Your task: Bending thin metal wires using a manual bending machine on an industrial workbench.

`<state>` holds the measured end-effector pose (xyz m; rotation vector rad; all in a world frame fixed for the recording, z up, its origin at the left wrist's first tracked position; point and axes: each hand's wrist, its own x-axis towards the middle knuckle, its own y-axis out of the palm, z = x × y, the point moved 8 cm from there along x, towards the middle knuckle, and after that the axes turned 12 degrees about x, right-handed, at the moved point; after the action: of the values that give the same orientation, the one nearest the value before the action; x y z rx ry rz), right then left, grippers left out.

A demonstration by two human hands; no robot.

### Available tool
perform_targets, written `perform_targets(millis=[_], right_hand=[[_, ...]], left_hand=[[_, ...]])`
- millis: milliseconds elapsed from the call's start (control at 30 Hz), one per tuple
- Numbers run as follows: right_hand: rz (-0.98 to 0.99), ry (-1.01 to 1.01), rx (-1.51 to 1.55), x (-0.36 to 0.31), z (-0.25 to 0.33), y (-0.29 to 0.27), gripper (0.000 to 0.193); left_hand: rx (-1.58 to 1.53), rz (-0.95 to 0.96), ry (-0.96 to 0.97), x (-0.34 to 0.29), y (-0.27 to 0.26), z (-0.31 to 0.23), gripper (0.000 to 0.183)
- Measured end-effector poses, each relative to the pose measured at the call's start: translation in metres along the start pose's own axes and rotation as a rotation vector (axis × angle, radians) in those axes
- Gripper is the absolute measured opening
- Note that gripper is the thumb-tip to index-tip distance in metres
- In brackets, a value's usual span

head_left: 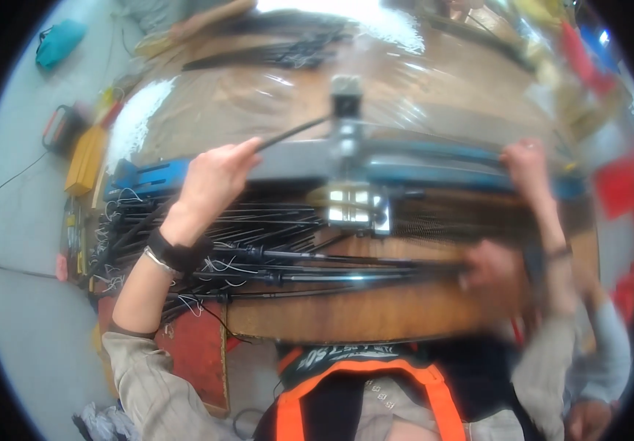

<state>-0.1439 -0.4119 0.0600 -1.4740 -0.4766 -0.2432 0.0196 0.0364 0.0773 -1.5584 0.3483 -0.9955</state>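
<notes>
In our left hand (217, 175), we are clamping the fingers around the lower end of a slim black lever (293, 132), which is slanting up and rightward from them to an upright grey metal fixture (346, 110). Our blurred right hand (527, 165) is curling beside a long blue metal rail (427, 173), and we are not able to tell whether its fingers are gripping anything. Below our left fingers, thin black rods (258, 254) are lying bunched.

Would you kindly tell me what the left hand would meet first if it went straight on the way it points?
Pointing along the dark lever it grips, the left hand would probably meet the upright block first, though depth is unclear.
</notes>
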Motion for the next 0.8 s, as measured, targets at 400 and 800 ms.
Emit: perform_targets(millis=[400, 800], right_hand=[[-0.024, 0.059, 0.022, -0.015, -0.025, 0.002, 0.011], [-0.04, 0.142, 0.11, -0.028, -0.034, 0.009, 0.005]], left_hand=[[0.036, 0.023, 0.054, 0.031, 0.018, 0.003, 0.021], [-0.048, -0.005, 0.208, 0.055, 0.061, -0.049, 0.012]])
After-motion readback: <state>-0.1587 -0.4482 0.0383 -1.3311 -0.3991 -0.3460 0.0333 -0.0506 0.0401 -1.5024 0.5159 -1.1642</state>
